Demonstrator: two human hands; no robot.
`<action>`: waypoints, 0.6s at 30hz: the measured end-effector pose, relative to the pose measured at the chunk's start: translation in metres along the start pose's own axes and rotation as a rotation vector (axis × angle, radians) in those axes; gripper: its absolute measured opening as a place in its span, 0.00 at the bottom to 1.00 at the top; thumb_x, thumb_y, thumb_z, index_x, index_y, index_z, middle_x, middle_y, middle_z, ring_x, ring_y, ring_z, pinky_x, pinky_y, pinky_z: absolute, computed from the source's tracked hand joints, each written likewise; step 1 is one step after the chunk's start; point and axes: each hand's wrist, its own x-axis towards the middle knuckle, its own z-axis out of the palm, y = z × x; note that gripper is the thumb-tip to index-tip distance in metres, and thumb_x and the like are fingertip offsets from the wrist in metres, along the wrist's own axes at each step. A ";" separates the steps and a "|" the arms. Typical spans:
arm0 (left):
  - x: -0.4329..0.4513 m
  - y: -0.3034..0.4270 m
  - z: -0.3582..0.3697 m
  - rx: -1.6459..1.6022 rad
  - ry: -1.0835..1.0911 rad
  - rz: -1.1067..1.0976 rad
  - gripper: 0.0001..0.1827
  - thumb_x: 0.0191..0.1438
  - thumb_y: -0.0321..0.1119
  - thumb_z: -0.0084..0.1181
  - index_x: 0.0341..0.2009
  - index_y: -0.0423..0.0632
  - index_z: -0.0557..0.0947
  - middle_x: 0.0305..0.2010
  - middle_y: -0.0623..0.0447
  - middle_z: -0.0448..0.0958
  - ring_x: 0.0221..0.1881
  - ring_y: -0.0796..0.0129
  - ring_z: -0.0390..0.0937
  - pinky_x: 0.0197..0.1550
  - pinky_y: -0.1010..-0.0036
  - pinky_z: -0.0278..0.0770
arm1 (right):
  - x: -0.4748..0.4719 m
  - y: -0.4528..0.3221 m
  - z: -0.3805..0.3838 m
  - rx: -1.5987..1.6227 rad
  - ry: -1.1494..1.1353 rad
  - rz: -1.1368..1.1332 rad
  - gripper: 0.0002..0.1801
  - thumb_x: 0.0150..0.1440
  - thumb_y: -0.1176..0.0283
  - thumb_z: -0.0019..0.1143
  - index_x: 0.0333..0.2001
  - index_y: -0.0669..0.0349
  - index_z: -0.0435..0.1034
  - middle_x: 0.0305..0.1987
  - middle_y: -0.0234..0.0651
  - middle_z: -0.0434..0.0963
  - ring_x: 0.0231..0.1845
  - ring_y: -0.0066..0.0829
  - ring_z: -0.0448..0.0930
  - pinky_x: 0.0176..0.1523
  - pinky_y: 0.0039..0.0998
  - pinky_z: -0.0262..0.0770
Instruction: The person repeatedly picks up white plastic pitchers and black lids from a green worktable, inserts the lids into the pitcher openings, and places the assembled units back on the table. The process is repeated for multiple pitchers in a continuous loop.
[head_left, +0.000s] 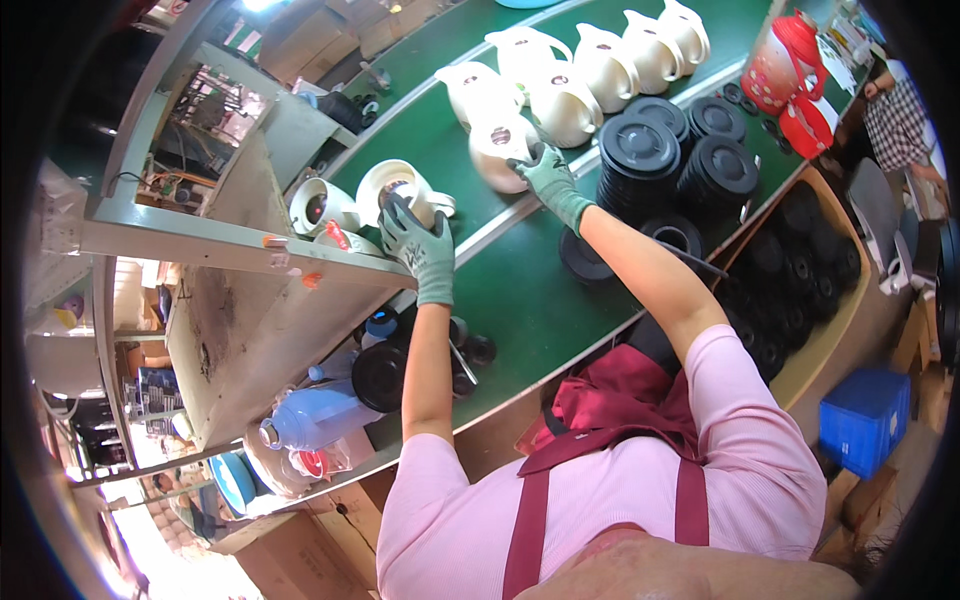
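Observation:
My left hand (420, 251), in a grey-green glove with dark fingers, is at a cream jug-shaped flask body (382, 176). Its fingers reach over the round open end, where something dark and shiny shows inside, and partly hide it. My right hand (553, 178), gloved alike, grips another cream flask body (496, 161) at its handle side. That one stands at the near end of a group of cream flask bodies (566, 109) with spouts and handles, on the green conveyor belt (420, 120). Beside my left hand lies one more cream body (322, 206) with its open end showing.
Stacks of black round plastic parts (640, 146) stand right of my right hand. A yellow bin (821, 330) holds more black parts. A metal frame post (247, 247) runs close to my left hand. Farther right are a red flask (784, 64) and a person in checked clothing (896, 112).

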 end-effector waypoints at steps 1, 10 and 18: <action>0.017 -0.001 0.003 0.088 -0.176 -0.064 0.44 0.49 0.45 0.66 0.68 0.43 0.65 0.65 0.37 0.65 0.65 0.40 0.63 0.66 0.45 0.58 | 0.021 0.011 0.002 -0.122 0.054 -0.033 0.43 0.49 0.50 0.70 0.59 0.68 0.65 0.56 0.61 0.72 0.55 0.56 0.76 0.60 0.46 0.72; 0.015 -0.027 0.045 0.036 -0.242 0.302 0.16 0.60 0.47 0.57 0.42 0.49 0.85 0.44 0.46 0.83 0.49 0.51 0.77 0.52 0.55 0.73 | -0.058 -0.041 -0.049 -0.346 0.018 -0.614 0.25 0.54 0.63 0.54 0.49 0.73 0.67 0.47 0.60 0.70 0.50 0.58 0.71 0.59 0.48 0.65; -0.024 0.047 -0.122 -0.262 -0.477 0.619 0.18 0.46 0.40 0.68 0.36 0.44 0.77 0.36 0.44 0.73 0.43 0.46 0.70 0.44 0.53 0.68 | -0.152 -0.118 -0.056 -0.643 -0.155 -1.203 0.20 0.44 0.51 0.67 0.34 0.53 0.78 0.36 0.34 0.79 0.41 0.37 0.80 0.44 0.42 0.73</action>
